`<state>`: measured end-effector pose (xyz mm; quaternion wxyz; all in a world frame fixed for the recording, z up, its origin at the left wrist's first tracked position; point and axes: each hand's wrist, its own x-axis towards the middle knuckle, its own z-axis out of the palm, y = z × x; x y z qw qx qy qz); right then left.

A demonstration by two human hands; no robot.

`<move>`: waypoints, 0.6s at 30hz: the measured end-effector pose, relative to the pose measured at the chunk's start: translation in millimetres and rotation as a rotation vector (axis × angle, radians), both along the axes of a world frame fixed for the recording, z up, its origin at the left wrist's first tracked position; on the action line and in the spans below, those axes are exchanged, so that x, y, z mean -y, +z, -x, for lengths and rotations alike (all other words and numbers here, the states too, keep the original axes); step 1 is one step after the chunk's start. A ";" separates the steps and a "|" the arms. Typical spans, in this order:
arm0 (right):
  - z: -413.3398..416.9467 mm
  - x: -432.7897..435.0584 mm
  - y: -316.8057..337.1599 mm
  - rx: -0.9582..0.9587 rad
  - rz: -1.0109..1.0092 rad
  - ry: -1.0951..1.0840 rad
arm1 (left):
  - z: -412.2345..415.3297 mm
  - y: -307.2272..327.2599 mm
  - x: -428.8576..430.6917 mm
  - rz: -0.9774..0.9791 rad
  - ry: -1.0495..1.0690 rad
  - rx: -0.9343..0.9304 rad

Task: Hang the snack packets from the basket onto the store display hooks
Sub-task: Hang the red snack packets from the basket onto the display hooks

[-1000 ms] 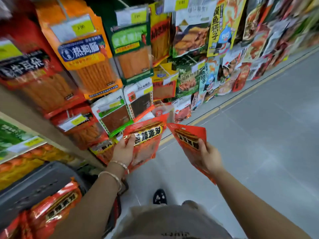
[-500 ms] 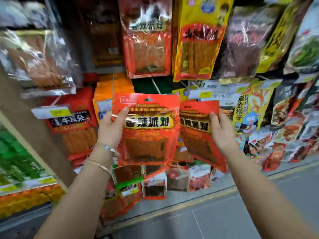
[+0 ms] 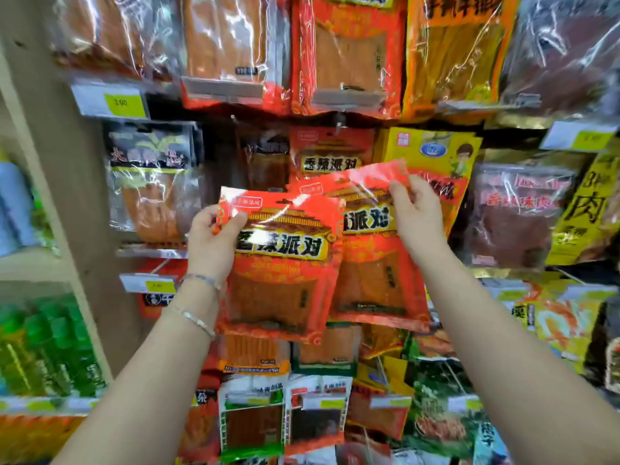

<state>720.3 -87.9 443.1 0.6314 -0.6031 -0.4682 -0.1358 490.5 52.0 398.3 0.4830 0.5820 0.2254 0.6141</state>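
Left hand [image 3: 211,239]: fingers and thumb are pinching the top corner of the front red packet [image 3: 281,273].
Right hand [image 3: 419,213]: fingers are gripping the top edge of the rear red packet [image 3: 372,263], tilting it below the hook [image 3: 339,124].
Done: a matching hung packet [image 3: 330,152] is already hanging there.
Outstanding: both held packets are awaiting hanging; basket is not showing.

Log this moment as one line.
stage: pre-hang | left hand: grips front red packet | right hand: pinches rear red packet top | hung: neither

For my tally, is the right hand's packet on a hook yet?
Not yet: the right hand pinches the packet by its bent top, below the matching hung packet.
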 end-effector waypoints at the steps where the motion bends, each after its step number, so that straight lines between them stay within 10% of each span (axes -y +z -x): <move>1: 0.6 -6.1 8.1 -0.028 -0.023 0.006 | 0.3 2.6 -1.6 0.010 0.010 0.006; 18: -16.9 -72.5 53.7 -0.505 -0.124 0.188 | 2.9 33.6 -12.9 -0.003 0.043 0.033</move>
